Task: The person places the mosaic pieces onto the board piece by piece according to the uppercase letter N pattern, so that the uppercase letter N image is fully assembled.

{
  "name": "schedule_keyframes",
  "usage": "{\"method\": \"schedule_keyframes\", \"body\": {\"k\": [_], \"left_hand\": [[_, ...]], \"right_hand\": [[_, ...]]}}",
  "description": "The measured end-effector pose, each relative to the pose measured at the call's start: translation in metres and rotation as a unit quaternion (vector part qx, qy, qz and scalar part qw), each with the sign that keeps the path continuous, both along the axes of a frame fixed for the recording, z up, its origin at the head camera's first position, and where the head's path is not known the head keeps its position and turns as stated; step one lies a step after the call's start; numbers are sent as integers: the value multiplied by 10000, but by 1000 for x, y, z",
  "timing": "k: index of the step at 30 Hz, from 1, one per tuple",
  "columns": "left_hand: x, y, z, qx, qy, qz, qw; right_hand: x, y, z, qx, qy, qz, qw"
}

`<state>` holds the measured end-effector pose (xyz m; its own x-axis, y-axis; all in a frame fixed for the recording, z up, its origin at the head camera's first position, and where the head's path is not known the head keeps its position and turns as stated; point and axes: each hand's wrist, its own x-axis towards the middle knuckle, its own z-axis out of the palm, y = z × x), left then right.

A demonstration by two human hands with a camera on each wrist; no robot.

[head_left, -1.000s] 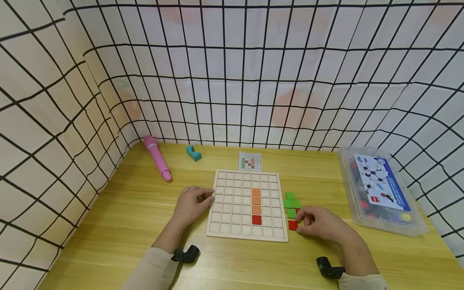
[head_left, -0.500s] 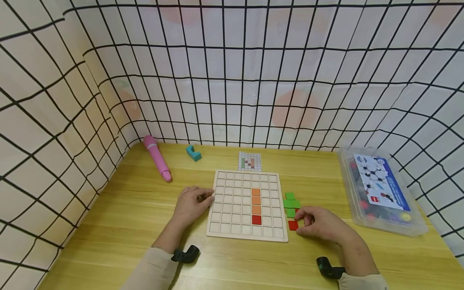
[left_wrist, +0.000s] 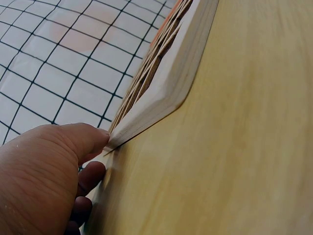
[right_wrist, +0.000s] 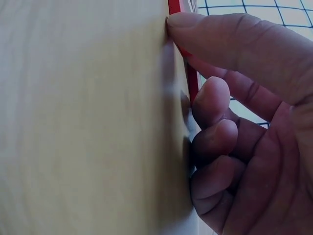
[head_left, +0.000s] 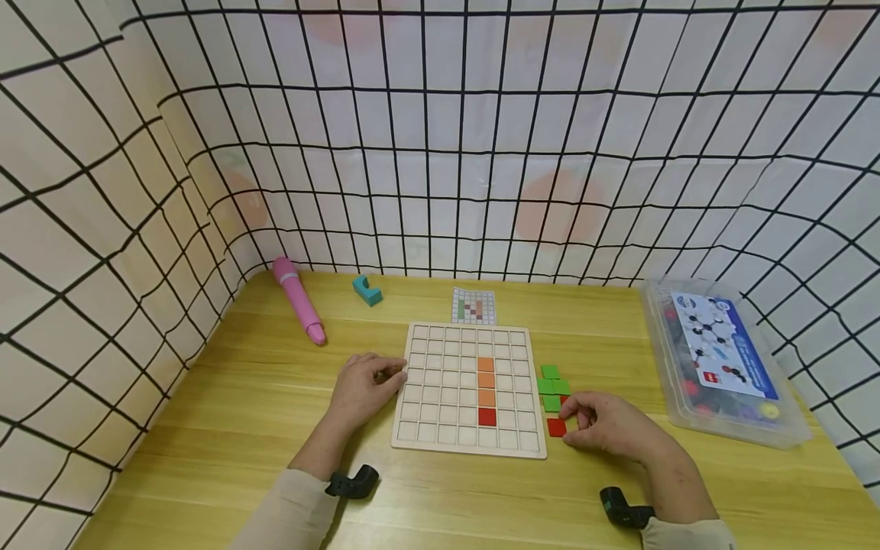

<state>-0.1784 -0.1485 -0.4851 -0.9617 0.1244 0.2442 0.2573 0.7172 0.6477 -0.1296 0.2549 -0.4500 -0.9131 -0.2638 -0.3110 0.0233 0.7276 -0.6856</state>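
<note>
A square wooden grid board (head_left: pixel 440 397) lies flat, with a column of three orange tiles (head_left: pixel 486 380) and a red tile (head_left: pixel 486 417) below them. My left hand (head_left: pixel 364 389) holds the board's left edge with thumb and forefinger; in the left wrist view the thumb (left_wrist: pixel 88 139) is right at the board's side. On the table at the board's right, my right hand (head_left: pixel 612 428) pinches a loose red tile (head_left: pixel 556 428) between thumb and forefinger. Several green tiles (head_left: pixel 553 387) lie just behind it, and another red tile (head_left: pixel 564 399) is partly hidden by the forefinger.
A small printed pattern card (head_left: pixel 473 306) lies behind the board. Farther left are a pink pen-shaped object (head_left: pixel 299 300) and a teal angled block (head_left: pixel 367 290). At right stands a clear plastic box (head_left: pixel 729 363) with a printed label. Netted walls (head_left: pixel 440 191) rise around the table.
The front green tile and the loose red tile have shifted very slightly beside my right fingers. My left hand and the board have stayed put.
</note>
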Motion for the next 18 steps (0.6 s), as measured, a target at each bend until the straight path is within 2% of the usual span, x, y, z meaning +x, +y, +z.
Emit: {"method": "schedule_keyframes", "body": {"k": [10,18], "left_hand": [[0,0,0,-9,-44,6,10000],[0,1,1,-11,-100,20,9999]], "right_hand": [[-1,-2,2,145,-56,-81,9998],[0,-5,8,22,-82,-190,9998]]}}
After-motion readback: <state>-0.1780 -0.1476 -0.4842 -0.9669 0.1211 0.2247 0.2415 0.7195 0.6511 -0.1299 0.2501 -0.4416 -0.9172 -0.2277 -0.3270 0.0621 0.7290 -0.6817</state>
